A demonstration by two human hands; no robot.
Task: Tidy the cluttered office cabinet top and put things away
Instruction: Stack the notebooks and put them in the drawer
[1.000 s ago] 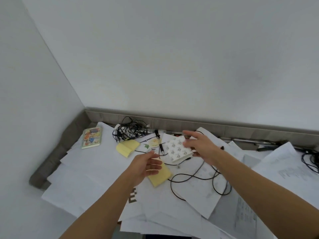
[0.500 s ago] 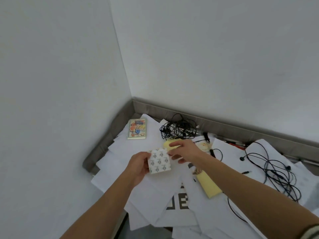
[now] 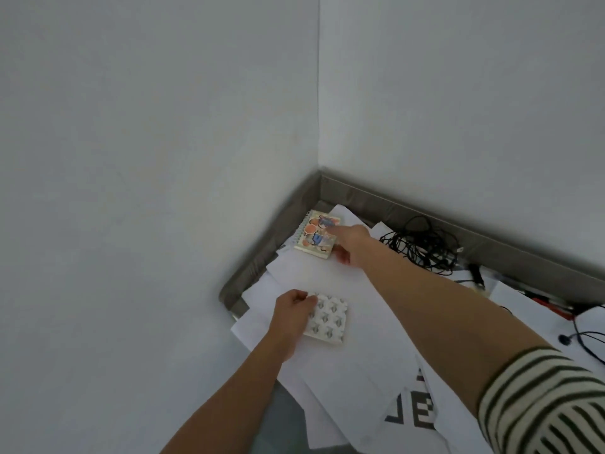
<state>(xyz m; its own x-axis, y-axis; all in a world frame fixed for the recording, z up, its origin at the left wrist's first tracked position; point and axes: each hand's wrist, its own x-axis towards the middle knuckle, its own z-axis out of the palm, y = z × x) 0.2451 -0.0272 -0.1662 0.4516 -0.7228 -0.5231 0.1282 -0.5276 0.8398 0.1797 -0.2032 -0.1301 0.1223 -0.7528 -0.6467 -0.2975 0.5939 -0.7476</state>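
A white sheet with rows of small grey stickers [image 3: 329,321] lies on the loose white papers [image 3: 334,283] near the cabinet top's left edge. My left hand [image 3: 293,317] holds its left side, thumb on top. In the far corner lies a small spiral notebook [image 3: 316,233] with a colourful cartoon cover. My right hand [image 3: 348,244] reaches over to it, fingers laid on its right side and thumb at its near edge.
A tangle of black cables [image 3: 420,245] sits to the right of the notebook by the grey back ledge [image 3: 425,211]. More black cable [image 3: 586,337] and red pens [image 3: 553,308] lie at the far right. A paper with bold dark print [image 3: 414,412] lies near me.
The view has swung left toward the corner. My left hand has lowered the sticker sheet onto the papers, and my right hand has let go of it and reached out to the notebook.
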